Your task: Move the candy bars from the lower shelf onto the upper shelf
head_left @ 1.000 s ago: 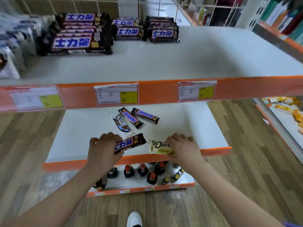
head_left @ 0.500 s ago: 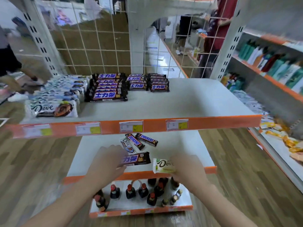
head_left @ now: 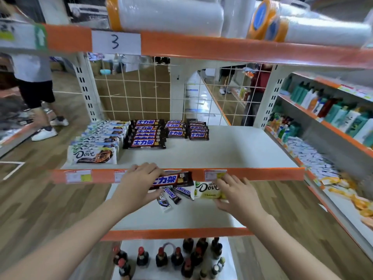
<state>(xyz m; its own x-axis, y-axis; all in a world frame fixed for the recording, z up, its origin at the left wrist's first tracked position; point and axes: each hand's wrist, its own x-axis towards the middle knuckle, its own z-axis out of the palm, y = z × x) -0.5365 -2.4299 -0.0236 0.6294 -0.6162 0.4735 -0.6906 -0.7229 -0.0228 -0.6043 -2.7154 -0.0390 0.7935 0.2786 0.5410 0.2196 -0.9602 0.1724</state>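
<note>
The left hand [head_left: 139, 184] grips a dark candy bar [head_left: 173, 179] and the right hand [head_left: 236, 194] holds a white chocolate bar [head_left: 206, 189], both level with the upper shelf's orange edge [head_left: 262, 173]; three bars [head_left: 173, 196] lie on the lower shelf [head_left: 181, 217].

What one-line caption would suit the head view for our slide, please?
Left hand lifts a dark Snickers bar, right hand a pale Dove bar, toward the upper shelf.

Glossy plastic candy wrappers [head_left: 171, 179]; matt white upper shelf [head_left: 232, 152]; wood-look floor [head_left: 40, 199]; shiny wrapped rolls [head_left: 167, 13].
</note>
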